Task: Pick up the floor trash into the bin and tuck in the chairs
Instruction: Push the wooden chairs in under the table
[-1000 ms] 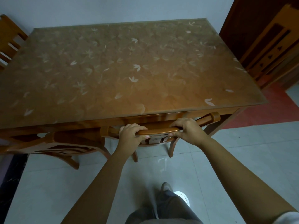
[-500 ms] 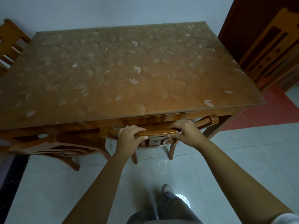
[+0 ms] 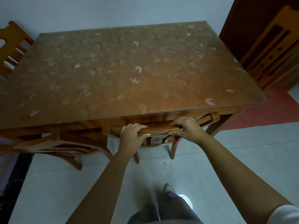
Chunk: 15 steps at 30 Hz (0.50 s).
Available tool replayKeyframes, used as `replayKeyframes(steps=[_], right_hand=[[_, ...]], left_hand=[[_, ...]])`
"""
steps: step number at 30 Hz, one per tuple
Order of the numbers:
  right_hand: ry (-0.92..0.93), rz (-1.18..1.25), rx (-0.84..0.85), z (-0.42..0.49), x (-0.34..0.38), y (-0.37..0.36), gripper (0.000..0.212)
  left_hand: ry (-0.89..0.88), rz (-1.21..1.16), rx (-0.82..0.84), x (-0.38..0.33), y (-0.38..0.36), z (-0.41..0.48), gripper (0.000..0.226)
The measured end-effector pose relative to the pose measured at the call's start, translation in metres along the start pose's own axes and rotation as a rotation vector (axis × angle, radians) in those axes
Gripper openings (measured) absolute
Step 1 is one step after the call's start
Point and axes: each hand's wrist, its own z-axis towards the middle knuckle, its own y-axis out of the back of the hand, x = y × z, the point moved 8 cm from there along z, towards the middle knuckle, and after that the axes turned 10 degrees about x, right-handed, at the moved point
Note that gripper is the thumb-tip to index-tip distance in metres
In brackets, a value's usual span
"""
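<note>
Left hand (image 3: 131, 135) and right hand (image 3: 188, 128) both grip the top rail of the chair (image 3: 159, 130), fingers curled over it. The rail's long axis runs parallel to the near edge of the table (image 3: 145, 62), just beside it, dead ahead and equally near both hands. Any remaining push goes straight forward.
</note>
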Motion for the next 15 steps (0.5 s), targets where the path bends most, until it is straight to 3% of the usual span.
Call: replayKeyframes(steps=[4,11,15], right_hand=[[-0.044,-0.093,-0.063,-0.009,0.007,-0.005,0.034],[-0.095,-0.101,-0.349,-0.058,0.025,-0.004,0.038],[-0.185,-0.158,-0.446,-0.102,0.026,-0.016,0.035]], left_hand=[[-0.063,0.049,-0.025,-0.007,0.001,-0.015,0.041],[-0.122,0.159,-0.178,-0.015,0.013,-0.055,0.048],[-0.200,0.147,-0.138,-0.033,-0.007,-0.079,0.043]])
